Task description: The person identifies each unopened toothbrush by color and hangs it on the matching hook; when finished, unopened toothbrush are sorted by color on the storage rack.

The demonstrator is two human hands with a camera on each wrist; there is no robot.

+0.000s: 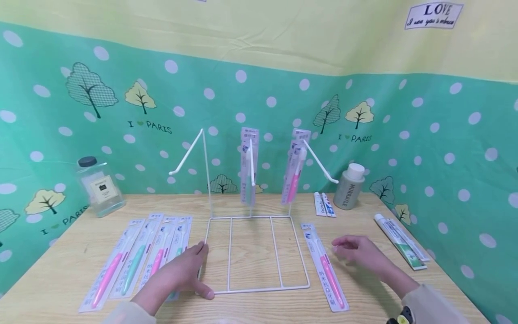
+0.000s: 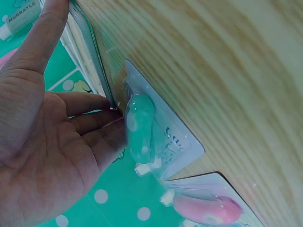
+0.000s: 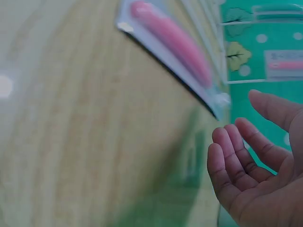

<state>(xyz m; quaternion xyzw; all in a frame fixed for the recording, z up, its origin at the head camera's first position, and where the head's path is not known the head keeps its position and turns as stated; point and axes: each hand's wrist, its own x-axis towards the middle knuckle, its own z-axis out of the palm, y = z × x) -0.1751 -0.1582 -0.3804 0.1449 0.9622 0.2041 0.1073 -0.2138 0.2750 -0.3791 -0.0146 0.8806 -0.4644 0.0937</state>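
A white wire rack with three hooks stands on the table. My left hand rests along the left side of its base, thumb at the front corner. In the left wrist view its fingertips meet the rod beside a packaged green toothbrush. A packaged pink toothbrush lies just right of the base. Right of that pack, my right hand hovers with loosely bent fingers, holding nothing. Toothbrush packs hang on the middle hook and the right hook; the left hook is bare wire.
Several packaged toothbrushes, pink and green, lie left of the rack. A glass bottle stands at the back left. Toward the right are small tubes, a grey bottle and a toothpaste tube. A patterned curtain borders the table.
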